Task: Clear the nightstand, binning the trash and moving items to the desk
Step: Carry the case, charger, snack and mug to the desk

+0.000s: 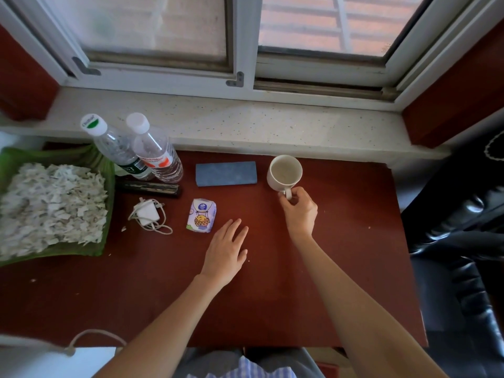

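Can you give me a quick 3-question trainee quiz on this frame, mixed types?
1. True or false: the right hand pinches the handle of the white mug.
2. Multiple choice: what lies directly left of the mug on the red-brown table? A) blue folded cloth B) white charger C) tissue pack
3. Fill in: the left hand rests flat and open, just right of the ______.

Key:
1. True; the fingers close on the handle and the mug stands upright.
2. A, the blue folded cloth.
3. The tissue pack, which the hand is not touching.
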Demonstrator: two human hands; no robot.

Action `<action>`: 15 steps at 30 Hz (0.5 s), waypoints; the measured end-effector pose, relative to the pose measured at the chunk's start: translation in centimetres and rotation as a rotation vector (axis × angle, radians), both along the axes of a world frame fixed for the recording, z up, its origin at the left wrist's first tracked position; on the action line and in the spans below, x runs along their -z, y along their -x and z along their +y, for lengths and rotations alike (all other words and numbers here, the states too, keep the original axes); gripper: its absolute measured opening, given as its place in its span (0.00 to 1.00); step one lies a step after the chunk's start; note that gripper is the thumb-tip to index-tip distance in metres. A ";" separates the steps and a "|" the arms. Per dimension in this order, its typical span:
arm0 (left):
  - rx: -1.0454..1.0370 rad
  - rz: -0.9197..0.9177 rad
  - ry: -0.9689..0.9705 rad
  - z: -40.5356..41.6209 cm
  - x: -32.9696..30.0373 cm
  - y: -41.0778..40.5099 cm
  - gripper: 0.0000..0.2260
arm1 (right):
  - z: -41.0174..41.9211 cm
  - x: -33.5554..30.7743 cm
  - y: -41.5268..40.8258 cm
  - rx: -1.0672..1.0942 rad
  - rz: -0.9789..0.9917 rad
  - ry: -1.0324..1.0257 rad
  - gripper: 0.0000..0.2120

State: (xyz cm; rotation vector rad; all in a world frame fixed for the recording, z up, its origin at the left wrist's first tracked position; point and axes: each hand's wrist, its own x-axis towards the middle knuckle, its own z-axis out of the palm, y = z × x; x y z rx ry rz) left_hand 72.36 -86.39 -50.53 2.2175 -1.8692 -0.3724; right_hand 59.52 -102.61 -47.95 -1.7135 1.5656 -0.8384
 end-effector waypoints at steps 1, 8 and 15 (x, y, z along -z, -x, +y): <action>-0.001 -0.001 0.000 0.0 0.0 0.0 0.26 | 0.0 0.0 0.1 -0.007 -0.005 -0.004 0.11; 0.005 0.001 -0.013 0.0 0.0 -0.1 0.25 | 0.4 -0.5 0.0 -0.027 -0.004 -0.020 0.11; 0.016 -0.013 -0.030 0.0 -0.1 -0.2 0.25 | 1.4 -1.5 0.5 -0.056 0.089 -0.070 0.12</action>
